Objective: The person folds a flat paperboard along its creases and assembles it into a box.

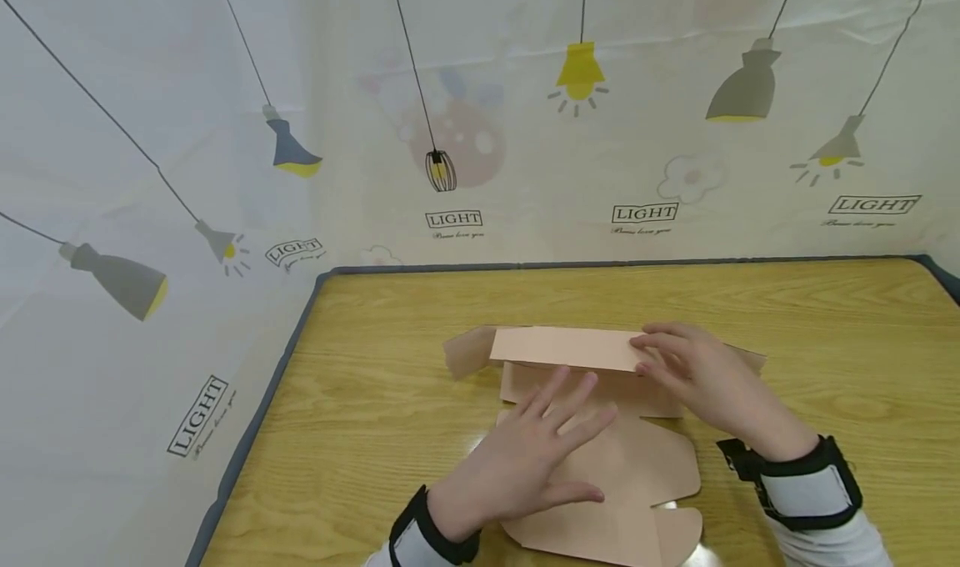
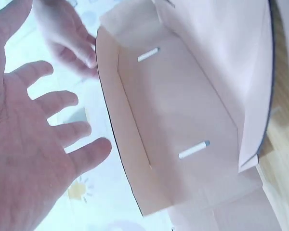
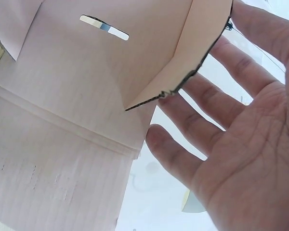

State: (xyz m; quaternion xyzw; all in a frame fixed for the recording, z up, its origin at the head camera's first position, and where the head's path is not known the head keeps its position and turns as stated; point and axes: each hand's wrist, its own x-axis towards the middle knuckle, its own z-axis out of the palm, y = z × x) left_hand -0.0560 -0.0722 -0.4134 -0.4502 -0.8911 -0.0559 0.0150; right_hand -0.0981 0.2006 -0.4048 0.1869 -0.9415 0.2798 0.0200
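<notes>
- Workpiece: one creased cardboard sheet (image 1: 648, 459) lies on the wood-grain table (image 1: 360, 434), in front of the person; its near part is flat and its far end is raised.
- Far end: a narrow strip (image 1: 562, 346) is bent over at the crease, with a side flap (image 1: 468, 352) angled out at its left. The left wrist view shows two slots (image 2: 195, 149) in the panel joined to the strip.
- Right hand (image 1: 697, 375): fingers nearly straight, resting against the outer face of the strip near its right end — contact noted, no grasp seen.
- Left hand (image 1: 536, 446): fingers spread, palm toward the cardboard, holding nothing; the left wrist view shows the fingertips near the strip's edge but apart from it.
- Step in hand, as judged: working the far-end crease, the strip being bent over its slotted panel. The fold appears partial, since the strip stands at an angle.
- Next move, as judged: calls for steady, even pressure along the crease — ideally with both hands — while the side flaps are kept clear. One-sided pressure could skew the fold.
</notes>
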